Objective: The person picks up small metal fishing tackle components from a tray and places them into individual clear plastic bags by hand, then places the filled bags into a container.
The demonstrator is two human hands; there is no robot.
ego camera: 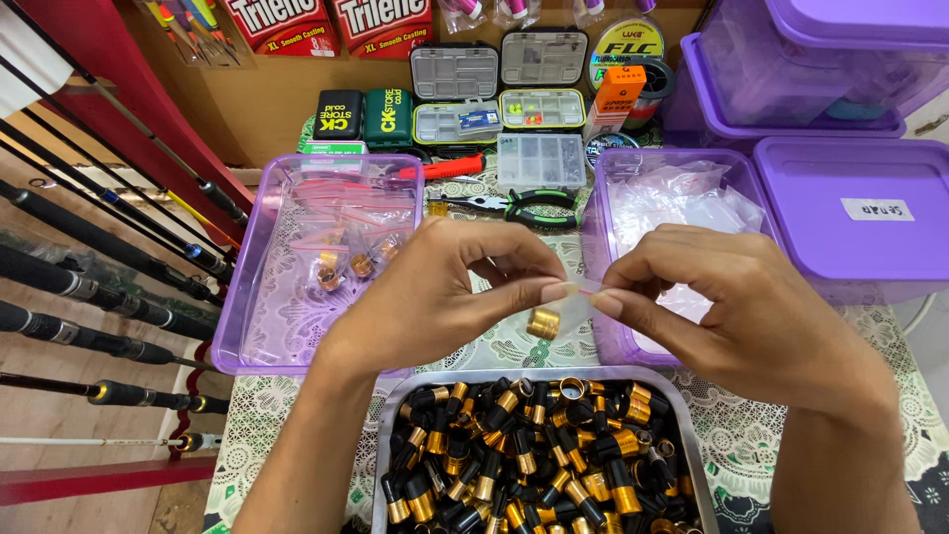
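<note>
Glossy metal ring (543, 322), clear plastic bag (583, 297)

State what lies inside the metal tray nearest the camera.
The metal tray is heaped with black-and-gold cylindrical parts. Its floor and lower layers are covered.

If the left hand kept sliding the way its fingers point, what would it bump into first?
Probably the right hand. The left hand points rightward, fingertips almost touching the right's across the small clear bag with a gold ring pinched between them.

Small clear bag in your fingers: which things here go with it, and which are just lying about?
In use: left hand, right hand, small clear bag with gold ring, metal tray of black-and-gold parts, purple tray of filled bags.
Lying about: pliers, tackle boxes, fishing rods.
</note>
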